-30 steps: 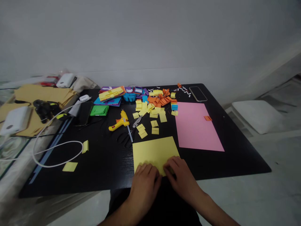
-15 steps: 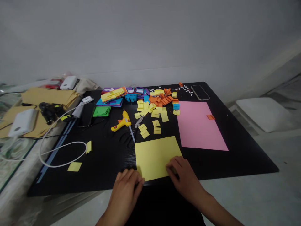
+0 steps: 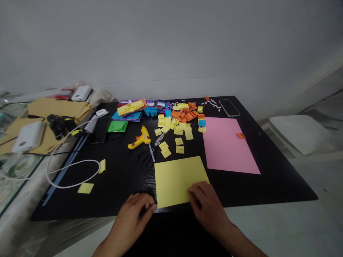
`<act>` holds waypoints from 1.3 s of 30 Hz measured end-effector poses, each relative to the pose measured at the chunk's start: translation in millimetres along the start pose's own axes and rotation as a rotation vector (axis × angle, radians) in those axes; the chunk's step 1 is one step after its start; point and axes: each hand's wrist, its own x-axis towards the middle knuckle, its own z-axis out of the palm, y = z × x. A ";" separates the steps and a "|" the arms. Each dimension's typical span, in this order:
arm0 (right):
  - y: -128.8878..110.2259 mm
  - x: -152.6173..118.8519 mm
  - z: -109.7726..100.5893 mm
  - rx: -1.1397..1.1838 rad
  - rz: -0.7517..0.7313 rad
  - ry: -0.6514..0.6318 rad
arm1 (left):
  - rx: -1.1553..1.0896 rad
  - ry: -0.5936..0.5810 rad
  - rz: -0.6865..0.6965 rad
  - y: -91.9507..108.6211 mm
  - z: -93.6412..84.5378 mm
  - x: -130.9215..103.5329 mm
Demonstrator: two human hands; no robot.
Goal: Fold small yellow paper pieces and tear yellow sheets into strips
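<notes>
A yellow sheet of paper point(image 3: 177, 178) lies flat at the front of the black table. My right hand point(image 3: 206, 200) rests on its front right part, fingers bent and thumb a little apart, fingertips touching the paper. Beside the front left corner is my left hand point(image 3: 134, 214), loosely curled with a gap between thumb and fingers and nothing visible in it. Folded yellow paper pieces point(image 3: 180, 149) lie behind the sheet. Near them are scissors point(image 3: 147, 157) and a yellow glue gun point(image 3: 140, 139) with a glue stick in it.
A pink sheet point(image 3: 229, 146) with a folded orange piece point(image 3: 240, 136) lies to the right. Behind are orange pieces point(image 3: 184, 115), green paper point(image 3: 118, 126) and a phone point(image 3: 229, 107). A white cable point(image 3: 72, 187) loops on the left near a yellow square point(image 3: 85, 188).
My left hand has drawn slightly left, off the corner of the yellow sheet. My right hand stays on the sheet, almost unmoved. The view has shifted slightly.
</notes>
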 end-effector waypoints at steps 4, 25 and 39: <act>-19.1 2.6 12.0 0.099 -0.081 -0.001 | -0.238 0.070 -0.010 -3.0 -1.9 2.5; -30.2 5.5 25.6 0.148 0.008 -0.213 | 0.080 0.153 0.289 1.3 32.5 19.3; 28.9 -24.2 -46.2 0.032 0.231 -0.141 | 0.066 0.130 0.296 -2.3 32.9 21.5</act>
